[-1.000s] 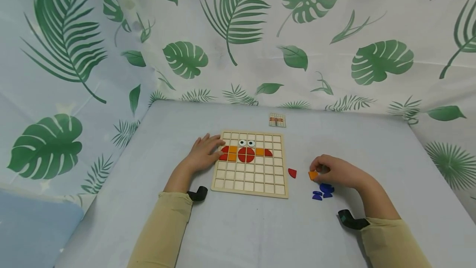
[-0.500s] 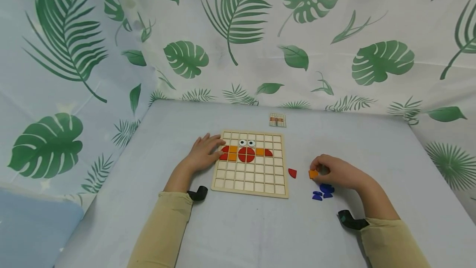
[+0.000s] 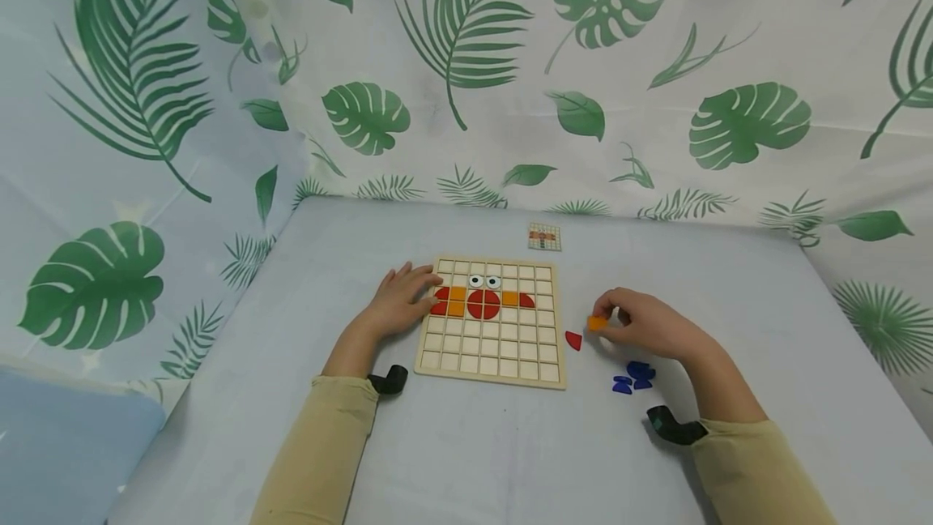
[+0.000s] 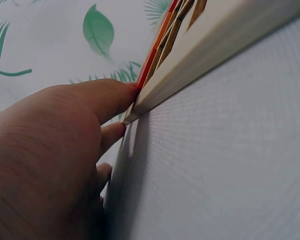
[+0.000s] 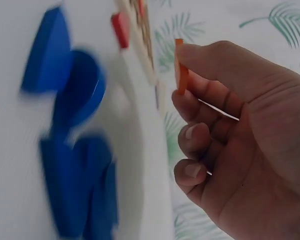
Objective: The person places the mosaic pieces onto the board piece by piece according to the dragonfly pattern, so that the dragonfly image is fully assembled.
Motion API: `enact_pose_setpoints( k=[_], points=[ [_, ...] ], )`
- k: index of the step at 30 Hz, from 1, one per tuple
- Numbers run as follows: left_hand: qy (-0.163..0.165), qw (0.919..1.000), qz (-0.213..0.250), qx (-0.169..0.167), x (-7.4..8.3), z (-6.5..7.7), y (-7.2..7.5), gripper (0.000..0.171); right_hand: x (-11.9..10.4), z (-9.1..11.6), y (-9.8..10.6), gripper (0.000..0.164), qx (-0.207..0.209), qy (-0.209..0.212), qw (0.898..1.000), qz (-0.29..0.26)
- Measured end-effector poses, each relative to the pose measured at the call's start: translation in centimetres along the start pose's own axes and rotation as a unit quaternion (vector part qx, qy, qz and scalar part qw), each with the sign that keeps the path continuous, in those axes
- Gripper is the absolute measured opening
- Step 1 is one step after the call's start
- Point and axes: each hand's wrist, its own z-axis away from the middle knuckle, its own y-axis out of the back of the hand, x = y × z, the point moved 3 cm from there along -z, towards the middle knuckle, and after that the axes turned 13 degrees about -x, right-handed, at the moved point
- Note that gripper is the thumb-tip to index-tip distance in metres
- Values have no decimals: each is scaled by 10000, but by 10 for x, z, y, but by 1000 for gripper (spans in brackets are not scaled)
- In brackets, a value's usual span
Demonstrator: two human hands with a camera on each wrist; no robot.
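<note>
Between the thumb and fingertips of my right hand is a small orange tile, pinched just right of the board. The right wrist view shows this tile edge-on. My left hand rests at the left edge of the wooden grid board, fingers spread and thumb at the rim by a red piece. On the board lie a red circle, two eye pieces, and orange squares with red rounded pieces on either side. A loose red quarter-circle lies between the board and my right hand.
Several blue pieces lie on the table below my right hand and loom close in the right wrist view. A small pattern card is behind the board. Leaf-printed cloth hangs at the table's back edge.
My right hand has moved up and to the left with the orange tile, away from the blue pieces and closer to the board. The left hand stays at the board's edge.
</note>
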Motion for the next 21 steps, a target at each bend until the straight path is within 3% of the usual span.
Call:
enact_pose_setpoints(
  k=[9,21],
  points=[
    [27,10000,33,33,-2,0,-1,42,-38,-30,4,18,184,368,9991,73],
    [-36,10000,-20,46,-4,-2,-1,42,-65,-67,-11,21,-57,332,9994,-101]
  ],
)
